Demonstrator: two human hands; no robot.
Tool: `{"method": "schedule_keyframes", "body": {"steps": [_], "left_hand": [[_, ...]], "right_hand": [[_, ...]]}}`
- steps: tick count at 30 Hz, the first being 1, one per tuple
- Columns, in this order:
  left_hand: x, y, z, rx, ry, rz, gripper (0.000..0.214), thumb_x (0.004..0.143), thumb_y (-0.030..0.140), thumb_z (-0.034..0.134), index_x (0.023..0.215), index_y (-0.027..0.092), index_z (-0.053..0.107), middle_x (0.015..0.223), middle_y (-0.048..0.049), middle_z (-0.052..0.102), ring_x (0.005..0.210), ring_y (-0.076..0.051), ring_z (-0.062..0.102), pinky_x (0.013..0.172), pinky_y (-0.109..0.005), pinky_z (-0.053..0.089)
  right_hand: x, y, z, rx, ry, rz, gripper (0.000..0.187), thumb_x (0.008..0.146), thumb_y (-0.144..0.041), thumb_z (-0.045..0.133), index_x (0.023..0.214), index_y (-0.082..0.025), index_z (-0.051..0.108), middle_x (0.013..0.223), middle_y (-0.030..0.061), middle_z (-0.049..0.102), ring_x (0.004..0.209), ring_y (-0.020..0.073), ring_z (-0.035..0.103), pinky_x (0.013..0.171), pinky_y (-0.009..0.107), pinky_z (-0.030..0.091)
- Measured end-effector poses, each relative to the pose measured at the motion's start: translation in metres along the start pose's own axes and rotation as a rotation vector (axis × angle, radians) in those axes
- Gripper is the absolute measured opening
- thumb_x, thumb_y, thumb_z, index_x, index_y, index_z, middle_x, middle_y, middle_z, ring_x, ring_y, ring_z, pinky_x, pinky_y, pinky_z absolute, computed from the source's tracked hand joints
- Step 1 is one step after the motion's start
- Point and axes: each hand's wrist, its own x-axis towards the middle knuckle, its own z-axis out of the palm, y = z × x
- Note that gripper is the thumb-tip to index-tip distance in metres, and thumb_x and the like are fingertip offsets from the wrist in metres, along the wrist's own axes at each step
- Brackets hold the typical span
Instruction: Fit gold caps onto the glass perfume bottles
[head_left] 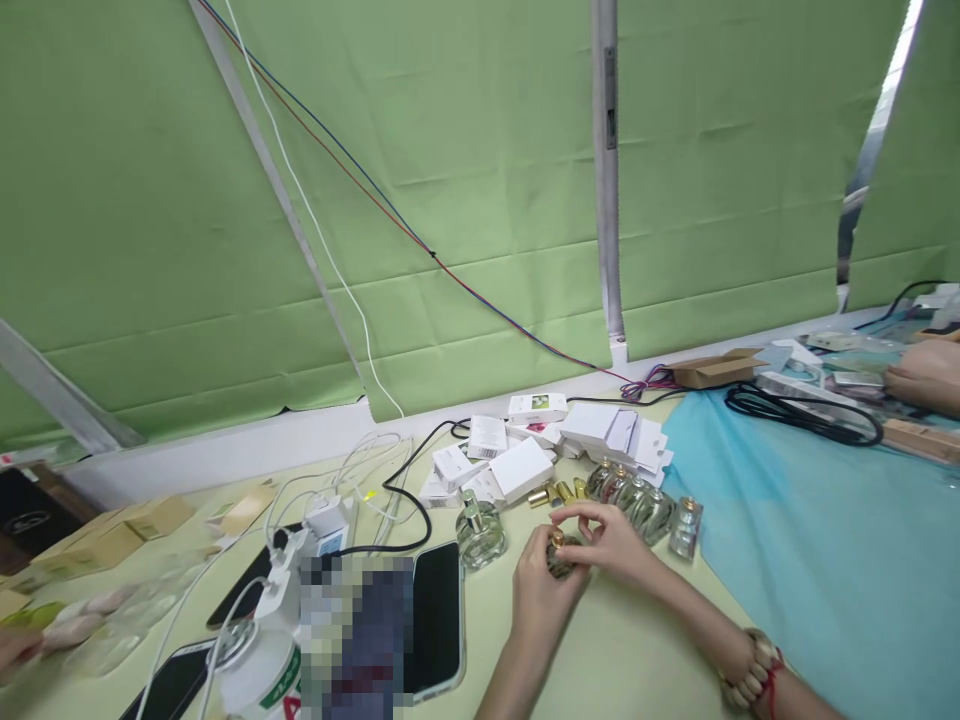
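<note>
My left hand [541, 588] and my right hand [611, 545] meet over the pale green table [622, 660]. Between them is a small glass perfume bottle with a gold cap [559, 552]. The left hand wraps round the bottle from below. The right hand's fingers pinch at its gold top. A bead bracelet [750, 672] sits on my right wrist. Another clear bottle [480, 532] stands just left of my hands. Several more bottles [637, 500] and loose gold caps [555, 493] lie just behind them.
White cartons [525, 450] are heaped behind the bottles. Phones [439, 620], chargers and cables [360, 480] crowd the left side, with a white plastic bottle [259, 675] in front. A blue cloth [825, 560] covers the right. Another person's hand [926, 375] rests at the far right.
</note>
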Motion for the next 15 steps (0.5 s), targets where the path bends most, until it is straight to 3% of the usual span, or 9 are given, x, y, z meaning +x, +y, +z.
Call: {"method": "schedule_keyframes", "body": {"steps": [8, 12, 15], "left_hand": [[0.0002, 0.0045, -0.0012, -0.050, -0.023, 0.030, 0.030, 0.075, 0.033, 0.057, 0.100, 0.017, 0.053, 0.097, -0.0056, 0.059, 0.090, -0.019, 0.057, 0.078, -0.029, 0.044], [-0.0015, 0.0060, -0.0014, -0.082, -0.046, -0.015, 0.029, 0.073, 0.031, 0.060, 0.097, 0.016, 0.053, 0.094, -0.0046, 0.060, 0.085, -0.017, 0.059, 0.075, -0.028, 0.045], [-0.0023, 0.0057, -0.0012, -0.073, -0.045, -0.020, 0.028, 0.072, 0.030, 0.060, 0.095, 0.016, 0.052, 0.092, -0.0043, 0.059, 0.083, -0.017, 0.058, 0.074, -0.028, 0.046]], "right_hand": [[0.0033, -0.0069, -0.0043, 0.106, -0.028, -0.009, 0.028, 0.069, -0.036, 0.071, 0.090, -0.018, 0.072, 0.092, 0.0063, 0.068, 0.084, 0.0194, 0.058, 0.066, 0.027, 0.040], [0.0050, -0.0054, -0.0045, 0.138, 0.099, 0.010, 0.031, 0.069, -0.041, 0.070, 0.086, -0.016, 0.072, 0.090, 0.0079, 0.068, 0.071, 0.0160, 0.056, 0.061, 0.026, 0.041], [0.0048, -0.0014, -0.0041, 0.163, 0.103, 0.012, 0.032, 0.067, -0.042, 0.071, 0.085, -0.015, 0.073, 0.088, 0.0090, 0.068, 0.068, 0.0157, 0.056, 0.059, 0.027, 0.043]]}}
